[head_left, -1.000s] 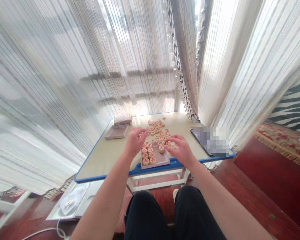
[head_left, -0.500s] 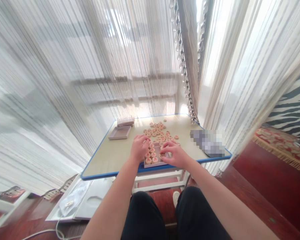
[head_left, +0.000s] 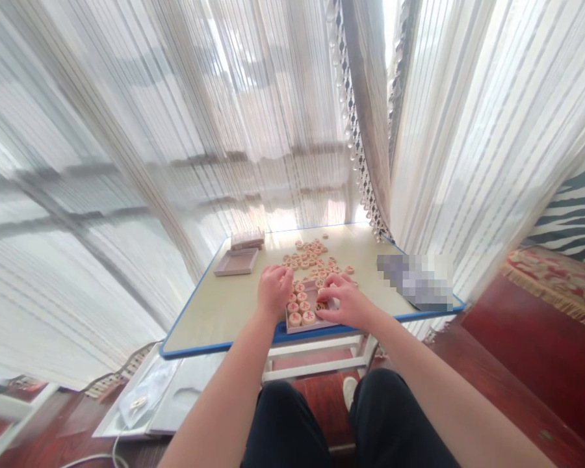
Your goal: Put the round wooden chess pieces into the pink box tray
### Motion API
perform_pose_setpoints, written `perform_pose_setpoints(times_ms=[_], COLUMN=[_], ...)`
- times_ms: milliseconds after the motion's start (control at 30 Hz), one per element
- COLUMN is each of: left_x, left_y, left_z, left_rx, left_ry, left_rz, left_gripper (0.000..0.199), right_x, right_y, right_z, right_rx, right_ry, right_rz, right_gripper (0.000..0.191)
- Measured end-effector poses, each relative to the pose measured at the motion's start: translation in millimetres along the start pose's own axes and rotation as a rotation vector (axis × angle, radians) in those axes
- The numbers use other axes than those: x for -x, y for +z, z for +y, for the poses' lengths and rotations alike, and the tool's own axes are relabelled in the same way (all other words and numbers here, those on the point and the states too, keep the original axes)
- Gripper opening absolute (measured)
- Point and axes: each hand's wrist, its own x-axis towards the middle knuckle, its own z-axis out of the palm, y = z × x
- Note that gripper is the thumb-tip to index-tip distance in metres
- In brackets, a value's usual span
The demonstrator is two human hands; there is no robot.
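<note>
A shallow box (head_left: 312, 329) lies at the front edge of the table, with red-marked round xiangqi pieces (head_left: 301, 307) in two columns along its left side. My left hand (head_left: 274, 291) is at the box's left wall, fingers curled together. Whether it grips anything is hidden. Over the right part of the box is my right hand (head_left: 344, 299), thumb and fingers closed round a dark-marked xiangqi piece (head_left: 320, 305). Just beyond the box, loose xiangqi pieces (head_left: 312, 249) lie scattered across the table.
The blue-edged table (head_left: 199, 318) holds an open box lid (head_left: 236, 262) at far left, in front of a closed box (head_left: 247, 238). At right lies a blurred-out dark item (head_left: 414, 283). Sheer curtains (head_left: 292, 130) hang behind. An open white case (head_left: 160, 390) is on the floor.
The view has shifted slightly, so the table sits a little further right and lower. Both hands keep nearly the same places at the box; the right fingers have moved only slightly.
</note>
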Motion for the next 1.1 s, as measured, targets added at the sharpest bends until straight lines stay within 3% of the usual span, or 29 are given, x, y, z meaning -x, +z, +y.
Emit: perform_pose_setpoints(times_ms=[633,1100], left_x=[-1.3,-2.1], left_y=[5.6,7.0], left_z=[0.1,0.5], left_rx=[-0.078,-0.100], left_ry=[0.041,0.027], left_rz=[0.042,-0.025], left_gripper=[0.032,0.036], right_x=[-1.0,1.5], right_y=[-0.5,-2.3], right_z=[9.5,4.9], right_rx=[-0.128,-0.062], right_ry=[-0.053,-0.063], right_rz=[-0.106,-0.027], right_gripper=[0.010,0.007])
